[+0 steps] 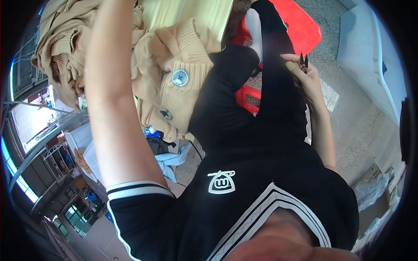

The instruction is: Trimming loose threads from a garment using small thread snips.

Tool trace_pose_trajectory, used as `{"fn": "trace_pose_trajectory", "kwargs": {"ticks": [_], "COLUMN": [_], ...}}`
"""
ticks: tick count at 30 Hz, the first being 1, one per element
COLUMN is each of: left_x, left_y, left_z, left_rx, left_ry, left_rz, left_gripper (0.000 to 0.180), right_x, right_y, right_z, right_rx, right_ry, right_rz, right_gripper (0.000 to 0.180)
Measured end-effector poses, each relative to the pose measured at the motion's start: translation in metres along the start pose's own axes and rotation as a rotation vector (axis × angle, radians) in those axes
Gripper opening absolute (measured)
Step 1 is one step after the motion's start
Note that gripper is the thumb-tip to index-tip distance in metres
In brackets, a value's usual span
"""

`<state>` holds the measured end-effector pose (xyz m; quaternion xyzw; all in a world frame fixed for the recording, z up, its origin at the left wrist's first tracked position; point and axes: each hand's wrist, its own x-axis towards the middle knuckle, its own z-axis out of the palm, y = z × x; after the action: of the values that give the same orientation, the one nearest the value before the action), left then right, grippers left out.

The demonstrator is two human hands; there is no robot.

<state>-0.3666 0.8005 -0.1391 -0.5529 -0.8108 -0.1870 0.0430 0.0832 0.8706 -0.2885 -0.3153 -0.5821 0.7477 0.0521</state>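
Note:
My left forearm (pixel 111 65) reaches up past the top edge, so the hand at its end is out of the picture. Beneath and beside it lies a beige knitted cardigan (pixel 180 100), its ribbed edge bearing large grey-blue buttons (pixel 180 78). Part of the knit rests against my left thigh. By my right leg, my right hand (pixel 307 80) is closed around small dark thread snips (pixel 303 60), their two pointed blades upward and slightly apart. A tan wrap covers one finger of that hand.
More beige knitwear (pixel 61 39) is heaped at far left on a pale wooden table (pixel 187 11). A red plastic stool (pixel 305 30) stands by my feet. To the right are a large whitish bin (pixel 365 52) and a cardboard box with clear plastic (pixel 372 189). Light-blue cloth (pixel 174 161) hangs below the table.

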Motion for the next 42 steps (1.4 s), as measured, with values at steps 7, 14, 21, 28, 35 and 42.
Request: {"fn": "trace_pose_trajectory", "kwargs": {"ticks": [7,14,21,28,35,42], "left_x": [-0.135,-0.077,0.014,0.017,-0.213,-0.320], "left_y": [-0.084,-0.079,-0.112,-0.016,0.125,0.186], "left_z": [0.097,0.127,0.169,0.056,-0.039,-0.022], "left_rx": [0.054,-0.100,-1.071,-0.295,-0.495,-0.434], "left_ry": [-0.293,-0.041,0.313,-0.214,0.029,0.371], "left_rz": [-0.383,-0.760,-0.526,-0.171,-0.274,-0.408], "left_gripper": [0.097,0.114,0.088,0.064,0.029,0.017], "right_x": [0.008,-0.016,-0.019,-0.014,0.001,0.002], "right_y": [0.005,0.015,0.032,0.004,-0.027,-0.063], "right_z": [0.014,-0.010,-0.035,-0.016,0.044,0.107], "right_rx": [0.009,0.016,-0.062,-0.100,-0.182,-0.204], "right_ry": [-0.113,0.041,0.173,0.057,-0.271,-0.459], "right_rz": [0.014,0.067,0.048,0.102,-0.188,-0.546], "right_gripper": [0.017,0.016,0.019,0.021,0.030,0.033]}}
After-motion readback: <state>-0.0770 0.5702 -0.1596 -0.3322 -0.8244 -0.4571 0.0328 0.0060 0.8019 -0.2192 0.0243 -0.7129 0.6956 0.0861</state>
